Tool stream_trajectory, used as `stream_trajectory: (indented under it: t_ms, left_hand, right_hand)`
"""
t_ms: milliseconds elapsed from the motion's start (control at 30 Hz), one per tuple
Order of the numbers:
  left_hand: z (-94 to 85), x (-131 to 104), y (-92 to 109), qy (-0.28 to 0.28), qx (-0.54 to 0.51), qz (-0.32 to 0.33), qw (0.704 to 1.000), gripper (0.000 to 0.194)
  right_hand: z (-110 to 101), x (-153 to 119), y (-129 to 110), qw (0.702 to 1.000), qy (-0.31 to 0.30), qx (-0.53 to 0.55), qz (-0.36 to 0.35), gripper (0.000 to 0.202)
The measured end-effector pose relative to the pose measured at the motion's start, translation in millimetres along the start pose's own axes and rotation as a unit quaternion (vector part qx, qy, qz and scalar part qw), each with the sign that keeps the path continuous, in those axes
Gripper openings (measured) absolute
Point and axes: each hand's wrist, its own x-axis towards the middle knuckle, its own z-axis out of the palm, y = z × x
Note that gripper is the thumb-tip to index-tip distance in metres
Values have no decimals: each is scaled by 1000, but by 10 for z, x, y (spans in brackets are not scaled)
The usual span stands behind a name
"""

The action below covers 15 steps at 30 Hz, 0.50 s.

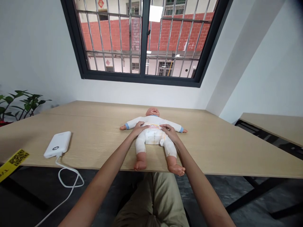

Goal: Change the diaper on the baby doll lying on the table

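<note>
A baby doll [153,119] lies on its back on the wooden table, its head toward the window and its feet at the front edge. It wears a white long-sleeved top with blue cuffs and a white diaper [153,137]. At the left side of the doll's waist, my left hand [140,128] rests on the diaper's top edge. My right hand [169,130] touches the opposite side of the waist, its fingers on the diaper's upper edge. The fingers of both hands look bent inward over the waistband; whether they pinch it is too small to tell.
A white power bank [58,144] with a white cable [68,186] hanging over the front edge lies on the table [99,148] at left. A plant [28,102] stands far left, near a yellow tag [13,164]. Another table [274,126] is at right.
</note>
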Motion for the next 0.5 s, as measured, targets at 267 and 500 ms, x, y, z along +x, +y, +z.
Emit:
stream_trajectory:
  t_ms: [267, 500]
  left_hand:
    - [-5, -19, 42, -7, 12, -7, 1000, 39]
    - [-4, -34, 53, -5, 6, -8, 1000, 41]
  right_hand:
    - [5, 10, 23, 1000, -8, 8, 18, 30]
    - [-3, 34, 103, 1000, 19, -17, 16, 35]
